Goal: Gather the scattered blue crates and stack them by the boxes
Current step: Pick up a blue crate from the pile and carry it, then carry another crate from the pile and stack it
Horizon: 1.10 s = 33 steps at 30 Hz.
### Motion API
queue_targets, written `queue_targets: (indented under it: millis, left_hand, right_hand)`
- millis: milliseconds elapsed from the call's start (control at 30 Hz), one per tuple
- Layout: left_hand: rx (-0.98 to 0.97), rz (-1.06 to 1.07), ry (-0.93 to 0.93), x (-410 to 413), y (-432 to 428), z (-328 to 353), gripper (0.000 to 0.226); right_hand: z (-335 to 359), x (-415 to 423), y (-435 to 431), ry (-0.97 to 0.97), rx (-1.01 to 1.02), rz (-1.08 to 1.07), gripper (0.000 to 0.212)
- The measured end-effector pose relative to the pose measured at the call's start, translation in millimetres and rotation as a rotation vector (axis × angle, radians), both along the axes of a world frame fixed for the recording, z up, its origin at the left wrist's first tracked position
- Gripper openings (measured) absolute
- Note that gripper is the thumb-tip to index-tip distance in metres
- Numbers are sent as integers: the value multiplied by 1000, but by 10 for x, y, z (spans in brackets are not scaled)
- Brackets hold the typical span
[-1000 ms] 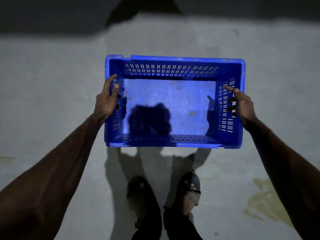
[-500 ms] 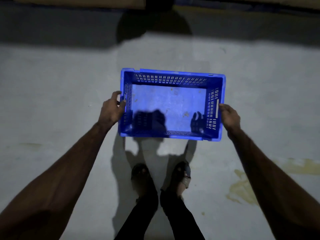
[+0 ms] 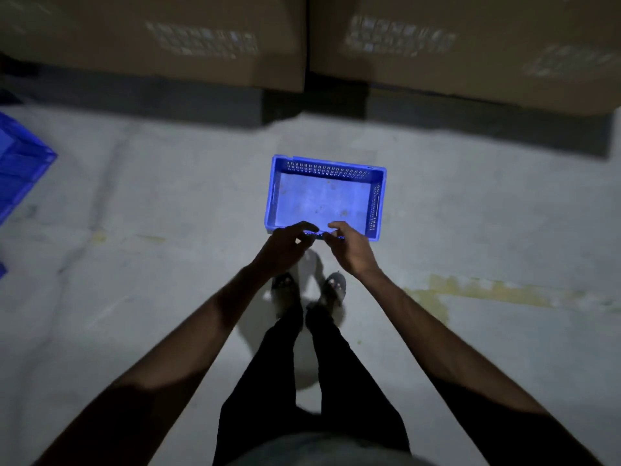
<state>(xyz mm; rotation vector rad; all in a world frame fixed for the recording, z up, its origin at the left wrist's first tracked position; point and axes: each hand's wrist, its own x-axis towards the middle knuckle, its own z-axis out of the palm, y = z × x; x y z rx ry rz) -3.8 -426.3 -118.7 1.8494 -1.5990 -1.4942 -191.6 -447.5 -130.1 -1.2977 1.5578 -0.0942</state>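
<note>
Roughly midway, judging by layout. Far left: another blue crate (image 3: 20,169), cut off by the frame edge, so can't tell if it's a stack or a stray. Centre: open blue crate (image 3: 324,196) upright on the floor (image 3: 151,230), near the cardboard boxes (image 3: 470,45) but not touching them. Left hand (image 3: 285,245) and right hand (image 3: 349,250) are at its near rim, fingers curled; blur hides whether either grip is clenched on the rim or released. Box labels unreadable. Stacking not yet done.
</note>
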Motion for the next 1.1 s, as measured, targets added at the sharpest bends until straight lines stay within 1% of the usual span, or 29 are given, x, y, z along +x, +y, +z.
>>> queue_targets:
  millis: [100,167,200,267,300,367,433,500,533,600,700,867,1000,1100]
  left_hand:
    - [-82,88,8,-31,304,515,26]
    - [-87,180,9,2,577,716,24]
    - [-69,230,28,36,738,791,26]
    - [-1,306,66,118,1049,907,38]
    - [21,354,89,197,1222,964,42]
    - [42,483,144,360,1531,1015,43]
    - [60,605,180,556,1782,1068,37]
    - [86,671,210,800,2010,1094,20]
    - [95,705,210,944,2117,1115,16]
    - [92,765,205,1273,2327,1126,16]
    - [33,844,212,1841,2692,1169,16]
    - [3,914,163,2993,3539,1134,16]
    - [27,970,104,3915,4144,1070,16]
    - [-5,1063,81,4586,4459,1091,18]
  right_hand:
    - [510,22,217,-10,-37,80,39]
    - [677,29,378,-21,-35,52,35]
    - [731,46,464,-28,-18,22,33]
    - [795,97,639,-24,37,-19,33]
    - [835,161,742,-23,54,-8,34]
    - [900,307,930,-39,55,26,35]
    - [974,507,1100,-57,40,63,32]
    - [1022,749,1270,-53,39,112,29]
    - [1045,893,1354,-50,44,142,28]
    - [1072,1242,1495,-41,57,205,29]
    - [1075,1893,1694,-34,62,293,26]
    - [1092,3266,2131,-27,99,413,29]
    - [1198,4412,2517,-57,114,488,26]
    - [1279,5227,2812,-127,122,555,23]
